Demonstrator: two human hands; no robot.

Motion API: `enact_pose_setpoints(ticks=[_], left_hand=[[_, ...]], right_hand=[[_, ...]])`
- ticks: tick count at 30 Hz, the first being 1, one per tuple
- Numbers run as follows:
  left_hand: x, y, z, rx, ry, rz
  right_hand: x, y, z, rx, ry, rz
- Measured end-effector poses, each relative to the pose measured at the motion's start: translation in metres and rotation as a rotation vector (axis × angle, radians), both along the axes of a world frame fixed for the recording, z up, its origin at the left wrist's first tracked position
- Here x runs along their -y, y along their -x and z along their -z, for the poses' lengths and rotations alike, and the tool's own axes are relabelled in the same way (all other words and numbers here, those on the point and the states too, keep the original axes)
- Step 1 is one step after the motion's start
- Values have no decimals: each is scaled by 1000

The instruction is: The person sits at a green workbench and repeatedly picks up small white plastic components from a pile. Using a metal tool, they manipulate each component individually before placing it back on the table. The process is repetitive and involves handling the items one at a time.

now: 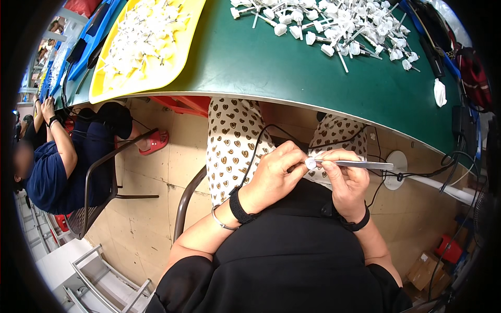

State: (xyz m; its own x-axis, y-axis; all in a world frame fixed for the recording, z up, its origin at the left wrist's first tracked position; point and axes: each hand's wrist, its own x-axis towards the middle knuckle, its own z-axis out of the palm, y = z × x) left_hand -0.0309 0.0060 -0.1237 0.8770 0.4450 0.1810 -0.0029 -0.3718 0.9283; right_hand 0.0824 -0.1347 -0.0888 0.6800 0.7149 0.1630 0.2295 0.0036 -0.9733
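Yellow tray on the far left of the green table, loaded with a dense heap of small white parts with short pins; too many and too tangled to count. No second container seen on the table. To the right of the tray, loose on the green surface, a second pile of white capped pins, again beyond counting, several dozen at least; one crumpled white scrap lies apart near the right edge. Two hands at work, both below the table edge, over the lap in heart-print trousers. Left hand curled, fingers pinched closed around a small white cap, one piece only. Right hand closed on one slim metal rod, which runs out level to the right; its near end meets the cap. The cap sits between the two hands, touching the fingertips of both, well apart from the piles above. One black band on each wrist, plus one thin bangle on the left. Another person in dark blue sits at far left on a metal chair.
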Motion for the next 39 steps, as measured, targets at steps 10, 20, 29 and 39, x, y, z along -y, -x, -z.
enact_pose_setpoints(ticks=[10, 20, 29, 39], left_hand=[[-1, 1, 1, -9, 17, 17], [-1, 0, 0, 1, 44, 16], [-1, 0, 2, 10, 126, 8], [-1, 0, 2, 19, 183, 3]], right_hand=[[-3, -4, -3, 138, 9, -69], [-2, -4, 1, 122, -32, -70], [0, -1, 1, 17, -69, -64], [0, -6, 4, 186, -69, -102]])
